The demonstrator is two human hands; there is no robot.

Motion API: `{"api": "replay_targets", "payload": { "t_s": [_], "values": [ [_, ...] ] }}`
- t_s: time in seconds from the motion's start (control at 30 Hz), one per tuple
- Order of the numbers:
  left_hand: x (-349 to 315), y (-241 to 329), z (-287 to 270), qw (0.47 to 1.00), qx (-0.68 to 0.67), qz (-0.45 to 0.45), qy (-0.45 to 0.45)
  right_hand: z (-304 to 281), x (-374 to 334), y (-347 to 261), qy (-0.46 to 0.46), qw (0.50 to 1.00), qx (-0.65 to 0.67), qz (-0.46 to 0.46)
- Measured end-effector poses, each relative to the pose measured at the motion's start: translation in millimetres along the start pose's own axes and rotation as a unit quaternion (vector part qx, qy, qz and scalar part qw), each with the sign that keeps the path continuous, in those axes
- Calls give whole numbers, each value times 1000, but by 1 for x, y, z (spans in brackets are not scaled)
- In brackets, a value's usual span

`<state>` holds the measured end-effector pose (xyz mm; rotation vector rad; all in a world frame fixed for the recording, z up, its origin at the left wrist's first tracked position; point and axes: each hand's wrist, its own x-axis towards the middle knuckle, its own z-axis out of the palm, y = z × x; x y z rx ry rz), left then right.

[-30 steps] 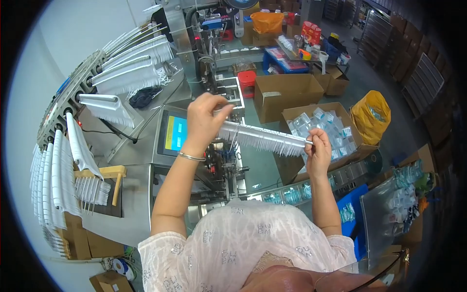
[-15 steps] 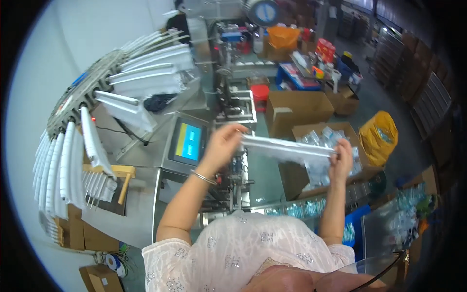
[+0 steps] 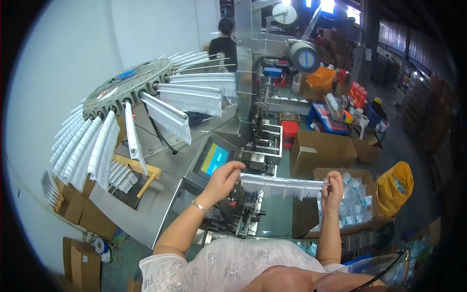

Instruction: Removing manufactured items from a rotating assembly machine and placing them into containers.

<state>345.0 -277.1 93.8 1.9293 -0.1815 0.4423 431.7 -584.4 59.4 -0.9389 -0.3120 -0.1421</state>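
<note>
Stretched level between my hands is a thin rod hung with white strips, ragged along its lower edge. My left hand pinches its left end, and my right hand grips the right end, where bare rod shows. Similar rods with white strips stick out all around a round metal carousel on the left. A touch screen on the machine is near my left hand.
A carton of small clear packs lies beyond my right hand, beside a yellow sack. An empty-looking carton stands behind it. At left a wooden rack rests on the metal table. Another person is at the back.
The view has shifted, so the carousel, machine and cartons appear farther right and lower. Both hands still hold the rod, now lower in the picture, with its hanging strips showing more sharply.
</note>
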Motion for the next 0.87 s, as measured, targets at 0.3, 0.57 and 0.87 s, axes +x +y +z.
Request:
{"api": "replay_targets", "payload": {
  "t_s": [0.3,0.57,0.87],
  "values": [
    [-86,15,-75,992,76,-79,66,67,9,58,-129,987,8,94],
    [-177,-4,-173,987,-25,-100,127,143,-57,89,-292,933,-7,210],
    [-227,-8,-228,987,60,-100,114,199,-151,114,-232,952,-11,197]
  ]
}}
